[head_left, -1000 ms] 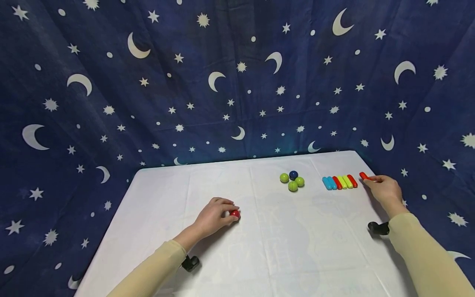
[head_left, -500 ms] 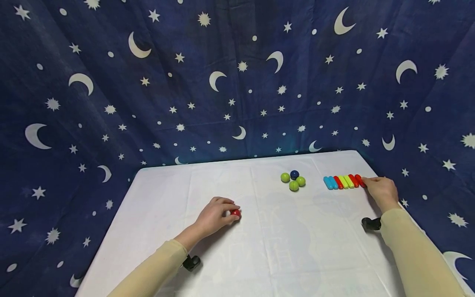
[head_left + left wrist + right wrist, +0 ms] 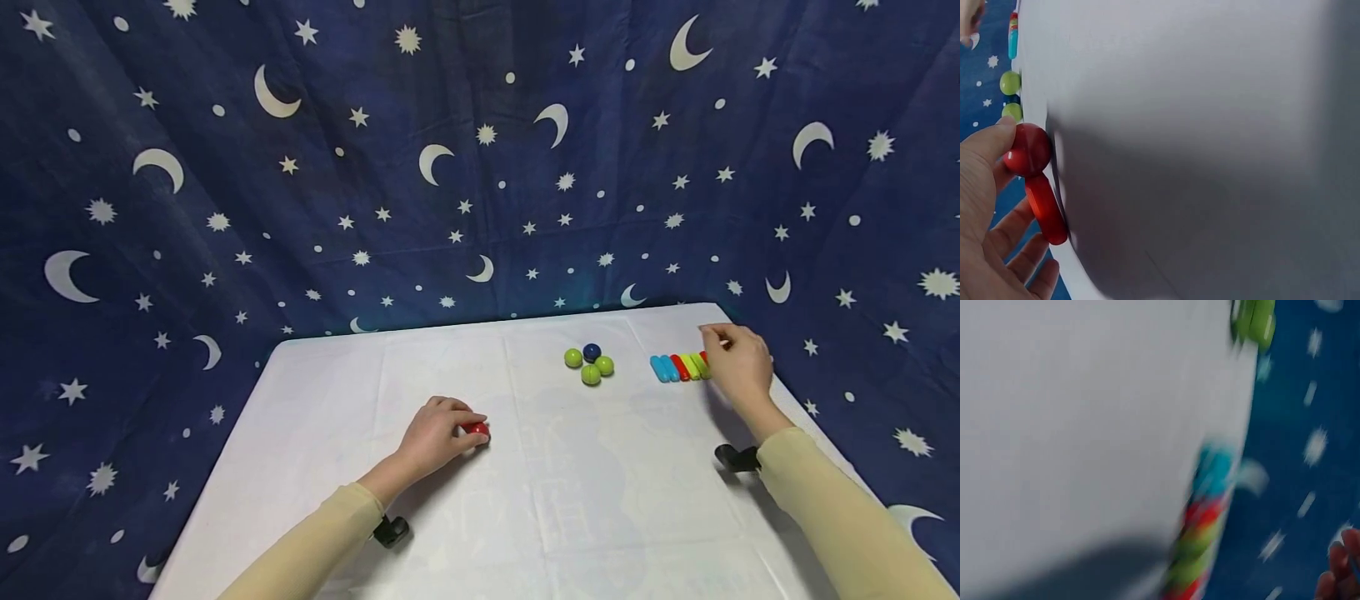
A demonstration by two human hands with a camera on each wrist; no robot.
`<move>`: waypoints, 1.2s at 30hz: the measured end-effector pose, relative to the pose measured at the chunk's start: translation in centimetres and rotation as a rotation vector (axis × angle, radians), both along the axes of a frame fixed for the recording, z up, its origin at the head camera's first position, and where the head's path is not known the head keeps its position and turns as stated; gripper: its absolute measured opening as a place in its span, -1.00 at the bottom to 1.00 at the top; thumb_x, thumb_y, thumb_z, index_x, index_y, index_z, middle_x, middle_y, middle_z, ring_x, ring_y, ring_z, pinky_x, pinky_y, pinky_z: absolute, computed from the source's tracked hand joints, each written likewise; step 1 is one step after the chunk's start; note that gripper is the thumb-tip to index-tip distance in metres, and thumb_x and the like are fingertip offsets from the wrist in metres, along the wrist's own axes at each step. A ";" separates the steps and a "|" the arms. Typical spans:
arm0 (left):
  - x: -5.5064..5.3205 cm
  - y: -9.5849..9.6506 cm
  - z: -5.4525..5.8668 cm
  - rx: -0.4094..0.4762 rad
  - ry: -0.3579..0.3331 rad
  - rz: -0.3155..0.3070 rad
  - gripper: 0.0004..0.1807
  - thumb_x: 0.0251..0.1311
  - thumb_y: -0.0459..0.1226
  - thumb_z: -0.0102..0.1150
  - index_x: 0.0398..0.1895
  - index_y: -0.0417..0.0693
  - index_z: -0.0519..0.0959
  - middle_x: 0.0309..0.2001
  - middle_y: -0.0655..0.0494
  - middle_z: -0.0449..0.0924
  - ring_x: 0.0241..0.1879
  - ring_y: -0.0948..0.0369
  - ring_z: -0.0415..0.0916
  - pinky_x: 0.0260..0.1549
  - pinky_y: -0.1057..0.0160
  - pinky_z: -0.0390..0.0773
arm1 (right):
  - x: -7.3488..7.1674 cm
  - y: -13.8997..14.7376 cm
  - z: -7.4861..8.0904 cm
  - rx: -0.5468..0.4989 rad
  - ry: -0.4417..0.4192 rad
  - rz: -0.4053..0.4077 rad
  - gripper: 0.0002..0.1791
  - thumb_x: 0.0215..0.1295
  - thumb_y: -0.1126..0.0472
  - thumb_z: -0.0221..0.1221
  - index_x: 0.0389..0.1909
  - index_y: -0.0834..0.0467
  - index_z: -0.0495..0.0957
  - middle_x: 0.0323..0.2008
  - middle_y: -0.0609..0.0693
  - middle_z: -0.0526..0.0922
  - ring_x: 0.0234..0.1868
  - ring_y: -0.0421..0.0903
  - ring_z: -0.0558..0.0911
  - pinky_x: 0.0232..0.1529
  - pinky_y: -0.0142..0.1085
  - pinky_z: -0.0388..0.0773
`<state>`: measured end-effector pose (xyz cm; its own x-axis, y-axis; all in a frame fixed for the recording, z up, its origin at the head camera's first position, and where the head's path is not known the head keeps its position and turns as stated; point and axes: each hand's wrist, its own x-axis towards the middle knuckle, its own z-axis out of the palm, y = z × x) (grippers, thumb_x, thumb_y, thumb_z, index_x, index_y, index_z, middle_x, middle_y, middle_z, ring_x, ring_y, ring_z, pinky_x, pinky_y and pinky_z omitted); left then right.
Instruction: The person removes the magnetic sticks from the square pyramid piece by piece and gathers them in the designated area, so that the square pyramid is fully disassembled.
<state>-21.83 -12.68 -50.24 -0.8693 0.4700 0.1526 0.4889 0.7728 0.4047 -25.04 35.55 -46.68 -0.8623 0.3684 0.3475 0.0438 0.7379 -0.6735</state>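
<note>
My left hand [image 3: 437, 437] pinches a shiny red ball [image 3: 1029, 150] between thumb and fingers, low over the table. Against the ball in the left wrist view lies a red rounded stick [image 3: 1045, 209], beside the other fingers. At the far right, my right hand [image 3: 738, 367] is raised over the end of a row of coloured sticks [image 3: 678, 367]. These are blue, red and yellow-green, side by side. Loosely bent, its fingers [image 3: 1341, 562] hold nothing that I can see. That hand covers the row's right end in the head view, and the right wrist view is blurred.
Three lime green balls [image 3: 591, 375] and a dark blue ball [image 3: 592, 352] cluster left of the stick row. A white cloth covers the table [image 3: 570, 500]. Behind and beside it hangs a navy curtain [image 3: 405, 167] with moons and stars.
My right hand brought a red stick to the right end of the row, let go and rose leftward over the row. The left hand stayed nearly still with the red ball.
</note>
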 end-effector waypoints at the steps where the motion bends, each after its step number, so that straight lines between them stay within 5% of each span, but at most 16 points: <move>1: 0.0 0.1 0.0 -0.004 0.005 0.008 -0.61 0.25 0.09 0.38 0.09 0.25 0.75 0.03 0.15 0.62 0.10 0.04 0.45 0.07 -0.01 0.45 | 0.0 -1.4 0.4 0.020 0.058 0.054 -0.54 0.58 0.00 0.02 0.08 0.28 0.66 -0.12 0.22 0.61 -0.09 0.12 0.48 -0.18 -0.13 0.31; 4: 0.0 0.5 -0.1 -0.021 0.008 0.032 -0.61 0.24 0.13 0.36 0.08 0.27 0.76 -0.02 0.17 0.62 0.04 0.06 0.45 0.00 0.03 0.45 | 0.2 -5.8 1.2 0.062 0.171 0.242 -0.68 0.54 0.07 0.13 -0.01 0.21 0.72 -0.20 0.10 0.66 -0.14 0.00 0.48 -0.22 -0.21 0.34; 7: 0.0 0.5 0.0 -0.046 -0.004 0.042 -0.55 0.23 0.18 0.35 0.11 0.27 0.74 -0.01 0.15 0.61 0.03 0.05 0.44 -0.02 0.03 0.45 | 0.7 -10.4 1.4 0.085 0.158 0.437 -0.76 0.50 0.09 0.19 -0.02 0.11 0.74 -0.19 -0.03 0.69 -0.14 -0.09 0.50 -0.24 -0.24 0.41; 12: 0.1 -0.2 0.3 -0.041 -0.058 0.019 -0.44 0.24 0.16 0.34 0.25 0.19 0.66 0.08 0.10 0.62 0.09 0.03 0.43 0.03 -0.01 0.46 | 1.9 -17.4 0.2 0.144 -0.057 0.727 -0.71 0.48 -0.01 0.22 0.09 -0.02 0.71 -0.02 -0.18 0.66 -0.02 -0.12 0.54 -0.11 -0.14 0.54; 17: 0.1 -1.3 0.4 -0.010 -0.095 -0.015 -0.53 0.29 -0.05 0.33 0.27 0.15 0.64 0.09 0.16 0.62 0.05 0.12 0.42 0.01 0.06 0.46 | 2.5 -22.1 -1.7 0.171 -0.263 0.898 -0.59 0.40 -0.07 0.28 0.18 -0.03 0.64 0.10 -0.15 0.61 0.12 -0.08 0.56 0.13 -0.05 0.52; 22: -0.1 -2.0 0.3 0.009 -0.104 -0.017 -0.61 0.27 -0.17 0.36 0.17 0.10 0.69 0.05 0.17 0.63 -0.02 0.16 0.41 -0.06 0.13 0.45 | 2.3 -25.0 -3.2 0.157 -0.352 0.922 -0.49 0.28 -0.13 0.37 0.17 0.01 0.64 0.10 -0.10 0.61 0.13 -0.09 0.55 0.17 -0.04 0.50; 36: -0.6 -2.6 -0.3 0.018 -0.060 0.052 -0.81 0.23 -0.16 0.45 -0.10 0.14 0.76 -0.10 0.18 0.64 -0.18 0.19 0.43 -0.21 0.17 0.44 | 1.8 -27.3 -4.3 0.191 -0.316 0.833 -0.62 0.14 -0.16 0.47 -0.09 -0.08 0.72 -0.12 -0.17 0.63 -0.03 -0.13 0.53 -0.01 -0.16 0.50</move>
